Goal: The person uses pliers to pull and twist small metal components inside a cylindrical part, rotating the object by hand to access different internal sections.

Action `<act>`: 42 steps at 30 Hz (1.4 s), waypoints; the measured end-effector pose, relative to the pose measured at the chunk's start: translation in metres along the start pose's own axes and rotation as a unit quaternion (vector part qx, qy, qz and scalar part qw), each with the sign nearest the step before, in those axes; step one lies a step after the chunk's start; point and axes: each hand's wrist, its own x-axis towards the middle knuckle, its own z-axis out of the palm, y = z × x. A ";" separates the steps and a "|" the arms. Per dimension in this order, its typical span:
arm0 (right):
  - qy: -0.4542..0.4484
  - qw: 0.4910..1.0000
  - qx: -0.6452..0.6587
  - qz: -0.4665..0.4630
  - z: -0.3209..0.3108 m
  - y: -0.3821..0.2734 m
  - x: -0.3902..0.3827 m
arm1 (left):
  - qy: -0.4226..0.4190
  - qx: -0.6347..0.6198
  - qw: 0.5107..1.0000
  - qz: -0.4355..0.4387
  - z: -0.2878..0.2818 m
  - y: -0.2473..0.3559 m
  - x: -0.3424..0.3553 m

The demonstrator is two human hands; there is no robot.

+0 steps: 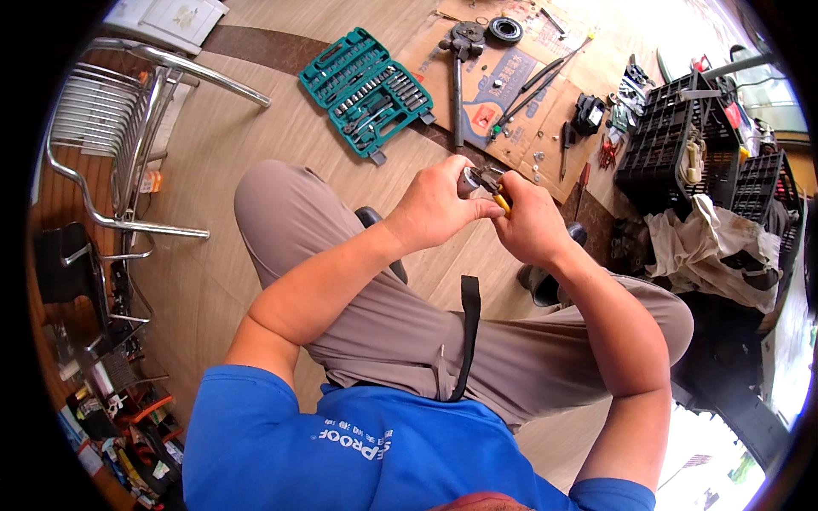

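Observation:
Both of my hands are raised in front of my knees, close together. My left hand (pixel 433 207) is closed around a small metallic round part (pixel 468 181), whose kind I cannot make out. In my right hand (pixel 535 220) are pliers (pixel 503 201) with a yellow handle, gripped in wrapped fingers. The dark metal jaws of the pliers point toward the part and look to be touching it. My fingers hide much of both things.
On the floor ahead lies an open green socket set (pixel 368 95). Cardboard (pixel 434 72) beside it bears a hammer (pixel 458 89), a black ring (pixel 505 31) and a long-handled tool (pixel 541 83). Black crates (pixel 673 128) and a cloth (pixel 711 247) stand right; a metal chair (pixel 128 128) left.

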 end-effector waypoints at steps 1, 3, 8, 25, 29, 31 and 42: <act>-0.003 1.000 -0.003 0.001 0.001 -0.001 -0.001 | 0.002 -0.018 1.000 -0.001 0.001 -0.002 0.000; -0.009 1.000 -0.010 0.003 0.003 -0.002 -0.003 | -0.004 -0.020 1.000 -0.009 0.002 -0.005 0.002; 0.010 0.999 0.014 -0.034 0.006 0.002 0.000 | -0.044 -0.058 0.996 -0.057 -0.005 -0.007 0.006; -0.064 0.983 0.168 0.046 -0.005 0.019 0.007 | -0.003 -0.042 0.999 0.009 0.007 -0.019 0.008; -0.076 0.982 0.165 0.053 -0.009 0.022 0.008 | -0.002 0.031 0.999 0.034 0.001 -0.011 0.006; -0.067 0.985 0.151 0.050 -0.008 0.021 0.007 | -0.005 0.044 0.998 0.036 -0.001 -0.007 0.006; -0.095 0.983 0.127 0.090 -0.009 -0.001 0.002 | 0.029 0.055 0.998 0.022 0.003 -0.012 0.004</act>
